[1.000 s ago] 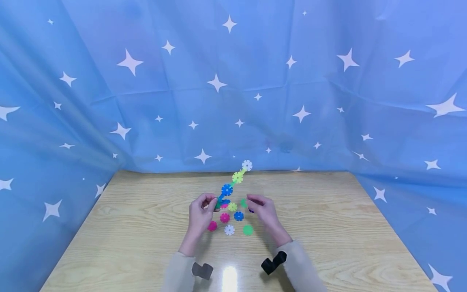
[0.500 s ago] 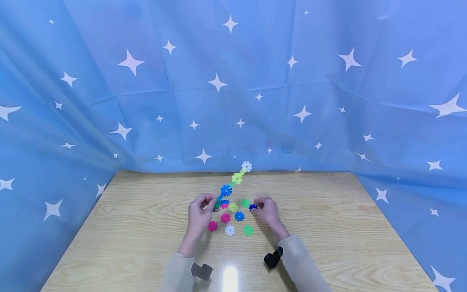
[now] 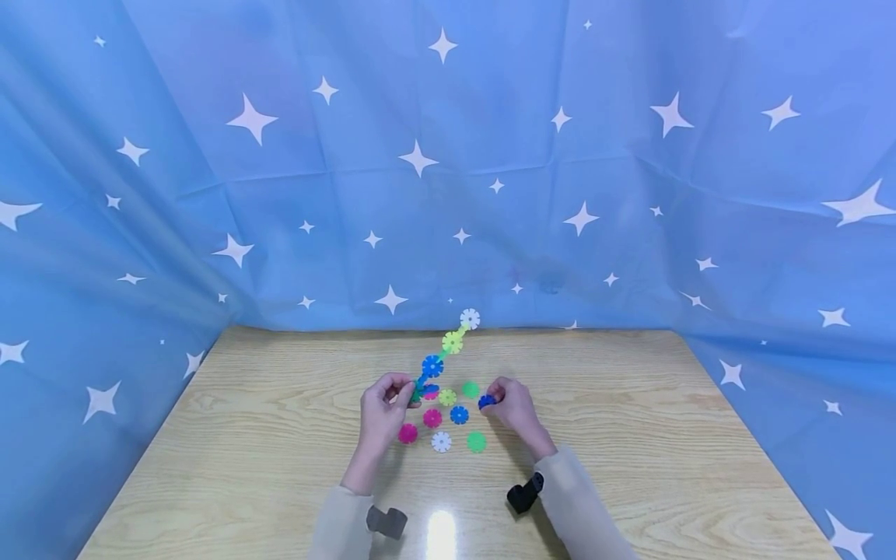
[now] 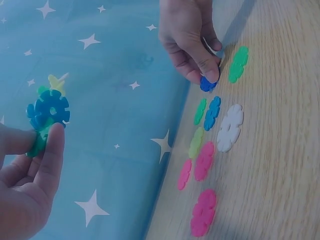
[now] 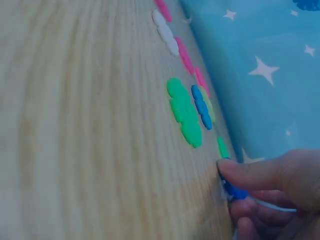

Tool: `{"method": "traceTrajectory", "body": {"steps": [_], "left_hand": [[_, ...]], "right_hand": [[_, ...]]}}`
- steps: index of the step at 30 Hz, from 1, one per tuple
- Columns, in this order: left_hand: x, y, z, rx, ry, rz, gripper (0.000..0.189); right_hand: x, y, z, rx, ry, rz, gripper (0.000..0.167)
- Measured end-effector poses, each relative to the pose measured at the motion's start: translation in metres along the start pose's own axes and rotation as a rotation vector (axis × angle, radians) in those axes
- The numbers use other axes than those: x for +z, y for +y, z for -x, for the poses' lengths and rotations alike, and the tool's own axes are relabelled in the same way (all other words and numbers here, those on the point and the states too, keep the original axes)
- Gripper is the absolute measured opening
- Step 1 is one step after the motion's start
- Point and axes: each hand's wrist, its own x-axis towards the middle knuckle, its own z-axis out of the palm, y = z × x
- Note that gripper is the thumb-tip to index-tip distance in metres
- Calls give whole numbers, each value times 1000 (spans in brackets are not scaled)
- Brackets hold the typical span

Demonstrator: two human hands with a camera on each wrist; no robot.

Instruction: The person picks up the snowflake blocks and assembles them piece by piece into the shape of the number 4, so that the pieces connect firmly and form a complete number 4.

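Note:
My left hand [image 3: 383, 408] pinches the green end of a chain of interlocking snowflake discs [image 3: 432, 366], raised over the table. From that end the chain runs up and away through blue, green and yellow to a white disc [image 3: 470, 319]. On the right, my right hand [image 3: 514, 407] grips a dark blue disc [image 3: 486, 401] between thumb and fingers, low by the tabletop. In the right wrist view the thumb covers part of this blue disc [image 5: 235, 191]. Between the hands lie loose notched discs, among them a blue one [image 3: 459, 415] and a yellow one [image 3: 447, 397].
More loose discs lie flat on the wooden table [image 3: 280, 435]: a white one [image 3: 441, 442], a green one [image 3: 477, 442], another green one [image 3: 470, 390] and pink ones [image 3: 432, 418]. Behind the table's far edge hangs a blue curtain [image 3: 490, 257] with white stars.
My right hand has shifted slightly right, off the green disc, and the dark blue disc has tilted up in its fingers. The chain's far end has swung slightly left.

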Motion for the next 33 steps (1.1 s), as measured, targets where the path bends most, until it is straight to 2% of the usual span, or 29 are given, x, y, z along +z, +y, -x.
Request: {"method": "traceTrajectory", "body": {"steps": [7, 9, 13, 17, 23, 26, 33], "left_hand": [[0, -3, 1, -3, -8, 0, 8], [0, -3, 2, -1, -12, 2, 8], [0, -4, 2, 2, -16, 5, 8], [-1, -3, 2, 8, -22, 7, 9], [0, -2, 1, 23, -27, -15, 10], [0, -2, 1, 32, -32, -18, 11], [0, -2, 1, 40, -39, -17, 11]], "right_hand": [[2, -1, 7, -36, 53, -120, 9], [1, -5, 10, -28, 58, -220, 9], [-1, -20, 18, -12, 35, -491, 15], [-5, -37, 26, -54, 12, -641, 15], [-9, -55, 35, -148, 8, -695, 12], [-10, -59, 37, -167, 3, -700, 12], [-24, -82, 51, -203, -4, -620, 10]]}}
